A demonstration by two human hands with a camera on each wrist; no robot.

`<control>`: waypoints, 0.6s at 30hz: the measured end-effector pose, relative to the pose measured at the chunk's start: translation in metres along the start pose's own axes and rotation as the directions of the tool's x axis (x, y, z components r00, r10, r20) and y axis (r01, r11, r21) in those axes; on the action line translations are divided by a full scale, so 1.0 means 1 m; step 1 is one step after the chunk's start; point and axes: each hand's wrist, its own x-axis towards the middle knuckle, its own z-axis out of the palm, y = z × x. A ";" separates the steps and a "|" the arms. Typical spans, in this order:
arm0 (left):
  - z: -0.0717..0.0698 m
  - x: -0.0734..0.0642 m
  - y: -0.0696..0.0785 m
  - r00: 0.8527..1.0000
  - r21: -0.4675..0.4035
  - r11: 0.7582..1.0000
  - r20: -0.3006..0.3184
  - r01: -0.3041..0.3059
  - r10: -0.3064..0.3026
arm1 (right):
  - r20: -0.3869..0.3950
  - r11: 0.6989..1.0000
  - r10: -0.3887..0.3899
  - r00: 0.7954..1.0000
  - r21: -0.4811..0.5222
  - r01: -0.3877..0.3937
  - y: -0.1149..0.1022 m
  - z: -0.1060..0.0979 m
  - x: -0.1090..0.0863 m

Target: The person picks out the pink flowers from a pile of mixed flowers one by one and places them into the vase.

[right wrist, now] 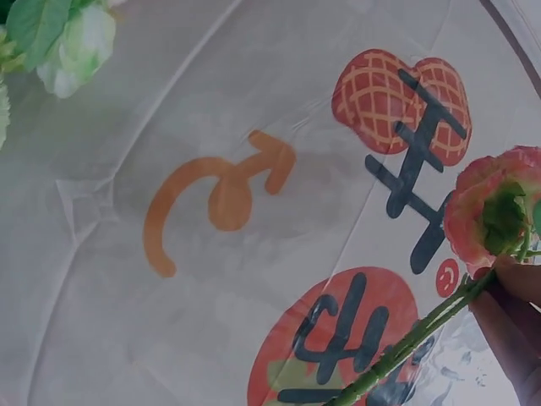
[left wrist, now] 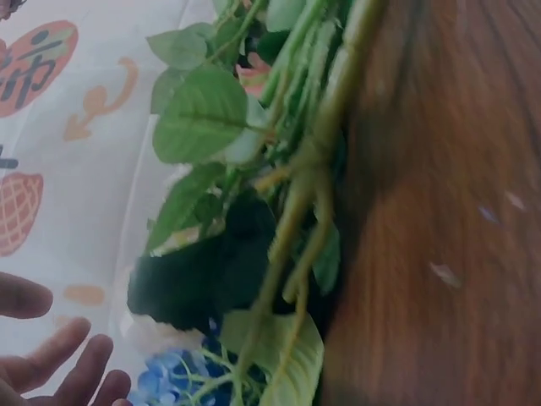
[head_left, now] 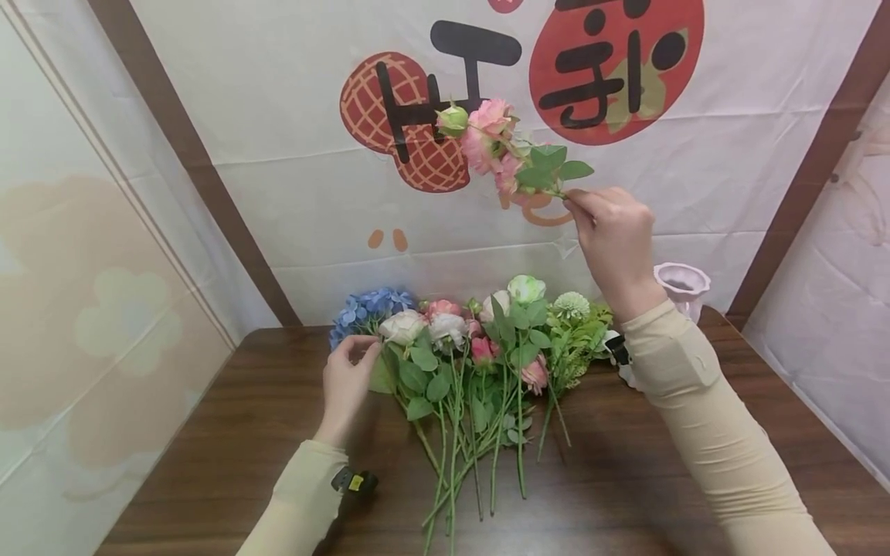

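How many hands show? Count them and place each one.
2: the right hand is raised, holding a pink flower spray; the left hand is lower, near the blue flowers. No others show.

left sleeve (head_left: 295, 494): long, pale cream-yellow, creased near cuff. right sleeve (head_left: 716, 440): same colour, fine wrinkles along forearm, squarish bulge (head_left: 681, 363) near cuff. black wrist fitting (head_left: 340, 479) at left cuff, yellow patch (head_left: 357, 483) on it. black strap (head_left: 616, 349) at right cuff. left hand (head_left: 348, 386), right hand (head_left: 617, 243) bare.

The leafy pink flower spray (head_left: 489, 143) slants in midair.
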 end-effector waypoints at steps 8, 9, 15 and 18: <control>-0.011 -0.001 -0.011 1.000 0.044 0.999 0.008 -0.006 0.006 | -0.039 0.999 0.041 0.998 -0.013 -0.041 0.008 -0.003 0.000; -0.013 -0.001 -0.011 1.000 0.051 0.999 0.004 -0.005 0.005 | -0.039 0.999 0.036 0.999 -0.020 -0.037 0.010 -0.003 -0.001; -0.023 -0.002 -0.017 1.000 0.073 0.997 -0.006 0.008 -0.007 | -0.041 0.999 0.019 0.999 -0.045 -0.020 0.021 -0.003 -0.009; -0.029 -0.003 -0.019 1.000 0.077 0.997 -0.008 0.030 -0.030 | -0.043 0.998 0.033 0.999 -0.044 -0.035 0.025 -0.002 -0.014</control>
